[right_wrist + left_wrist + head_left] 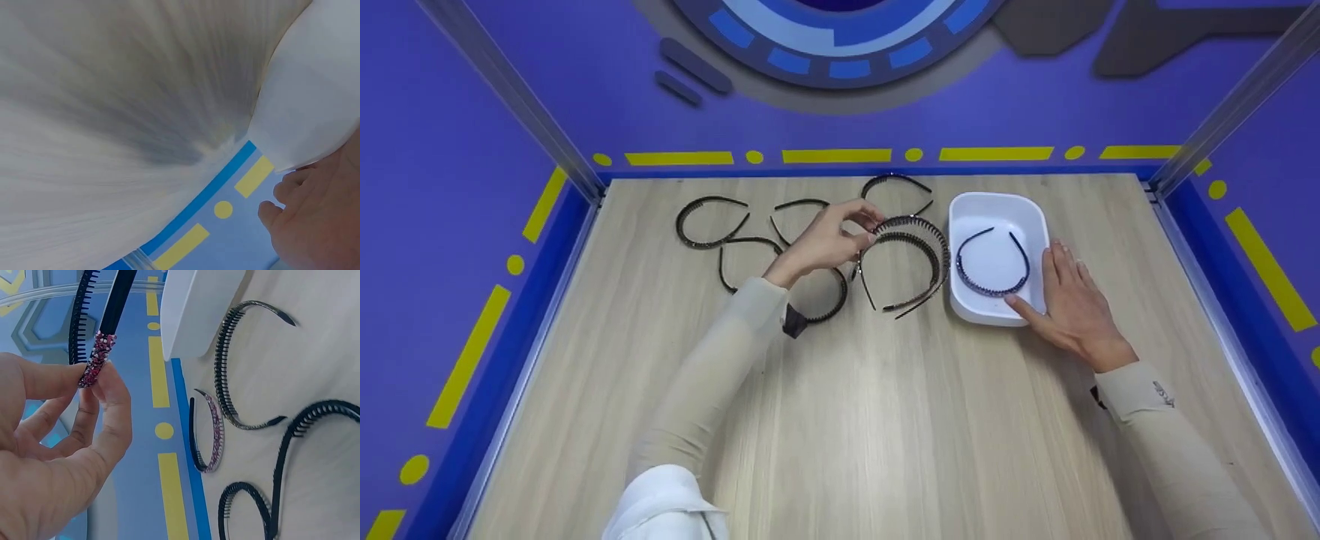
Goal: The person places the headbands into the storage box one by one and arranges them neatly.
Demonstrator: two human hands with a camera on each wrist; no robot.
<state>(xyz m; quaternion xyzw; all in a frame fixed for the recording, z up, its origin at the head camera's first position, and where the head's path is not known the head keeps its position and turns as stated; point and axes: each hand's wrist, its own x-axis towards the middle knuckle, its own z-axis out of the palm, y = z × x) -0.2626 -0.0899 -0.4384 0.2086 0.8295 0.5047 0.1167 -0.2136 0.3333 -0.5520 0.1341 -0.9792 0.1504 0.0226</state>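
Observation:
My left hand (826, 238) pinches a black toothed headband (100, 354) between thumb and fingertips, at a part crusted with pink and red beads. In the head view that headband overlaps another dark toothed headband (936, 264) lying on the table. Over at the right, my right hand (1076, 311) rests along the side of a white plastic tub (997, 313). Its fingers are straight, with the thumb at the near rim. Inside the tub lies one dark headband (994, 291) with a decorated band. The tub hides part of the right fingers in the right wrist view.
Several more headbands lie on the wooden table (870, 420), among them one at the far left (682, 225), one near the back (891, 176) and one with a dark bow-like piece (793, 322). Blue panels (840, 127) enclose the back and sides.

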